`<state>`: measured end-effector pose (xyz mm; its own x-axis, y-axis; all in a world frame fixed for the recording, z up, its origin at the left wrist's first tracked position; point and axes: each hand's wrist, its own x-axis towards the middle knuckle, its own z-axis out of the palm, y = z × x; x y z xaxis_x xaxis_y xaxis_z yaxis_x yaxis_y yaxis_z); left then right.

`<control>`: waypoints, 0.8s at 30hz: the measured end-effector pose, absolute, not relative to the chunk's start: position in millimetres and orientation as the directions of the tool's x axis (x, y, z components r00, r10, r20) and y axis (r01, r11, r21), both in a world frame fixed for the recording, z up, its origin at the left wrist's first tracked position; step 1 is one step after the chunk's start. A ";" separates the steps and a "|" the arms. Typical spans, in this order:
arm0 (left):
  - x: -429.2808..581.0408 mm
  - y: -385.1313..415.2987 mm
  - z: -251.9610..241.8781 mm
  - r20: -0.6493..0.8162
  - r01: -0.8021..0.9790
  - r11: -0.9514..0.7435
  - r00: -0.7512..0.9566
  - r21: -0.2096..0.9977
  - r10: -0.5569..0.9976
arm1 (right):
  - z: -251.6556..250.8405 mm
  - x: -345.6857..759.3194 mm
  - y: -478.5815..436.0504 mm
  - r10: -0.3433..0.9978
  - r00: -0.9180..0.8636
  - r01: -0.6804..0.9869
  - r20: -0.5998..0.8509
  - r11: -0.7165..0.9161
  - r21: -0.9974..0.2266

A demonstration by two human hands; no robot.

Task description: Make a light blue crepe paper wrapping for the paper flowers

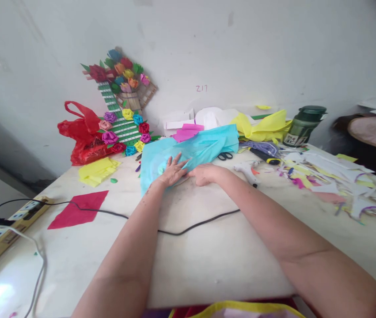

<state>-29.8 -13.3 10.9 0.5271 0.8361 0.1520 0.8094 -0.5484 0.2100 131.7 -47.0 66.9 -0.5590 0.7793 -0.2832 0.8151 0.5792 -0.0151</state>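
At ten o'clock lies one crimson paper square [78, 210]. At twelve, one rumpled sky-blue paper sheet [204, 145] lies under my left hand [173, 172], fingers spread. White tabletop [191, 263] gives room toward six, crossed by one black cord [181, 233]. My right hand [205, 174] curls by the sheet's near edge; whether its fingers pinch, I cannot tell.

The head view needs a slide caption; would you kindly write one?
Left hand spread on turquoise craft paper, right hand at its near edge, black-handled scissors just beyond.
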 end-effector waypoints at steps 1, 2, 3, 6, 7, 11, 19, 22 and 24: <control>-29.5 -13.6 10.9 0.152 0.809 -0.553 0.532 0.199 0.833 | 72.0 131.6 -49.4 0.769 -0.565 0.808 -0.299 0.590 -0.009; -29.3 -13.6 10.9 0.150 0.810 -0.555 0.535 0.191 0.832 | 76.6 131.3 -51.7 0.755 -0.571 0.799 -0.321 0.601 -0.008; -29.3 -13.5 10.8 0.146 0.811 -0.554 0.535 0.187 0.832 | 80.1 130.7 -53.7 0.741 -0.578 0.791 -0.343 0.612 -0.012; -29.9 -12.1 11.0 0.134 0.815 -0.545 0.529 0.196 0.838 | 81.7 128.0 -55.6 0.719 -0.586 0.782 -0.375 0.622 -0.030; -30.2 -11.5 11.2 0.132 0.817 -0.540 0.524 0.202 0.842 | 79.2 127.2 -54.8 0.719 -0.583 0.783 -0.379 0.621 -0.028; -31.4 -10.1 11.5 0.126 0.824 -0.519 0.504 0.226 0.855 | 62.3 126.2 -47.2 0.748 -0.577 0.793 -0.329 0.609 -0.010; -29.0 -14.4 10.1 0.152 0.805 -0.575 0.555 0.149 0.817 | 57.1 123.7 -44.4 0.772 -0.550 0.805 -0.318 0.591 0.044; -29.5 -14.9 9.4 0.159 0.801 -0.583 0.563 0.135 0.811 | 72.7 128.4 -47.1 0.770 -0.502 0.826 -0.394 0.562 0.048; -30.5 -13.9 9.0 0.159 0.803 -0.577 0.557 0.148 0.816 | 81.1 134.4 -46.2 0.776 -0.469 0.849 -0.423 0.528 0.028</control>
